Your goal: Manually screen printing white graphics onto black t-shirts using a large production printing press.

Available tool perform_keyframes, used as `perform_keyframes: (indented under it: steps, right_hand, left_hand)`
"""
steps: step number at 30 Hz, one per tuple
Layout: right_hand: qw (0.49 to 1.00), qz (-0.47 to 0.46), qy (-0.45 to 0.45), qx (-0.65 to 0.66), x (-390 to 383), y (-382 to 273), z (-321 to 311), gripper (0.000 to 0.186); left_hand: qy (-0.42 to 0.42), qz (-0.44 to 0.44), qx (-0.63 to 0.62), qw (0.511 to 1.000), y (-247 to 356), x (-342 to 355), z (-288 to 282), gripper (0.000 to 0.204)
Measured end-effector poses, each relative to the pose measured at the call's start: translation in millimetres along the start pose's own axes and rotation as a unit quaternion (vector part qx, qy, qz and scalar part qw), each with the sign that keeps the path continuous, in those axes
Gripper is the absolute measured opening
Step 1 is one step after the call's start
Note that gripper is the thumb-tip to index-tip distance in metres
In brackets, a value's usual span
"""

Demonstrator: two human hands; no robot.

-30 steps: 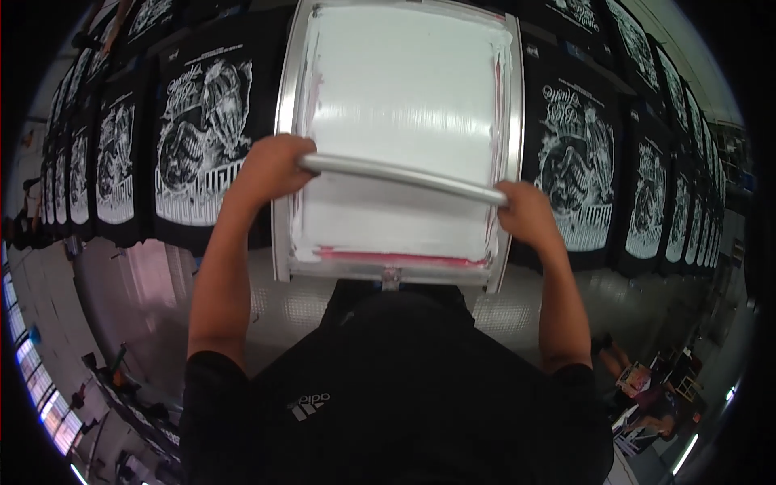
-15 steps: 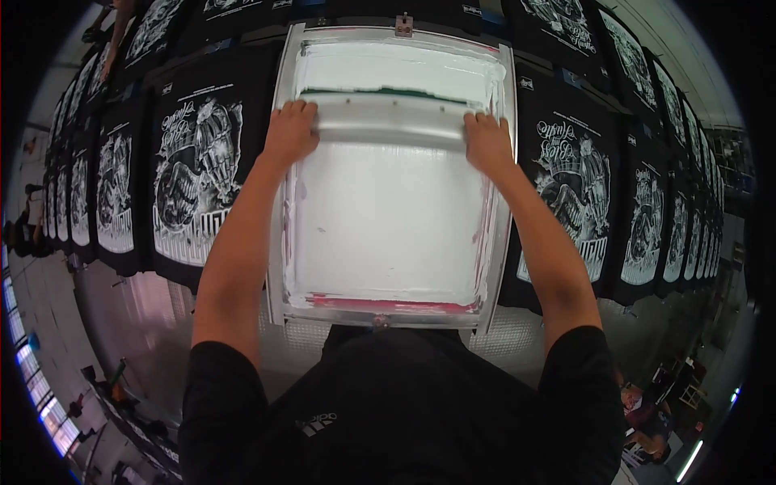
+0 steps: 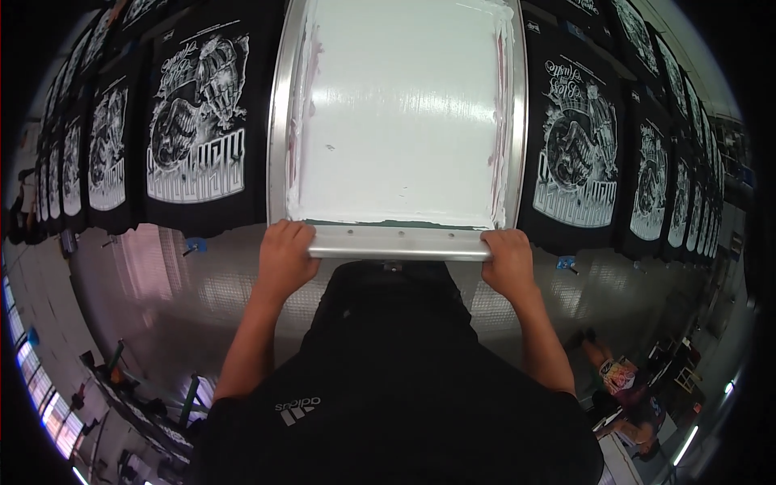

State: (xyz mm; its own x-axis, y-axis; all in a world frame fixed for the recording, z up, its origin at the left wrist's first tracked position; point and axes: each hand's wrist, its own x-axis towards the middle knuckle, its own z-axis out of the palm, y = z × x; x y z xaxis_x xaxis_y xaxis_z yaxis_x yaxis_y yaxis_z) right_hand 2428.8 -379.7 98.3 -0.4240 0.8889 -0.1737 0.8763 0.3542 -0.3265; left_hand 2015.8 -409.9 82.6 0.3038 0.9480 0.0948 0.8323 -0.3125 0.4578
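A wide metal squeegee (image 3: 400,243) with a dark green blade lies across the near end of a framed printing screen (image 3: 396,137). My left hand (image 3: 288,250) wraps round its left end, and my right hand (image 3: 509,257) grips the right end. White ink coats the mesh and is smeared thickly along both sides, with reddish streaks near the metal frame (image 3: 280,145). The blade's edge meets the ink at the near side. Whatever lies beneath the screen is hidden.
Black T-shirts with white prints (image 3: 198,121) lie in a row to the left, and more printed black T-shirts (image 3: 575,137) run along the right. A grey floor (image 3: 218,299) shows on the near side. Another person (image 3: 638,404) is at the lower right.
Both hands have drawn the squeegee toward me, from the far part of the screen to its near end. My view has shifted, and the screen's far edge has left the picture.
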Motion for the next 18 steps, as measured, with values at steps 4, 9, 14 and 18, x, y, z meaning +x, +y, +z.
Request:
perform_keyframes:
  steps: [4, 9, 14, 18]
  right_hand:
    - [0.997, 0.016, -0.069, -0.014, 8, 6, 7, 0.041]
    - [0.997, 0.045, -0.065, -0.018, 6, -14, 5, 0.045]
    - [0.995, -0.014, 0.097, -0.028, 100, 43, 7, 0.036]
    - [0.982, -0.049, 0.16, -0.088, 228, 99, -11, 0.03]
  left_hand:
    - [-0.04, -0.056, 0.003, 0.998, -10, -5, 13, 0.03]
    - [0.034, -0.026, 0.023, 0.999, -1, -18, 21, 0.046]
    - [0.041, -0.016, 0.034, 0.998, -68, 84, 38, 0.046]
    - [0.052, -0.028, 0.036, 0.998, -131, 218, 33, 0.044]
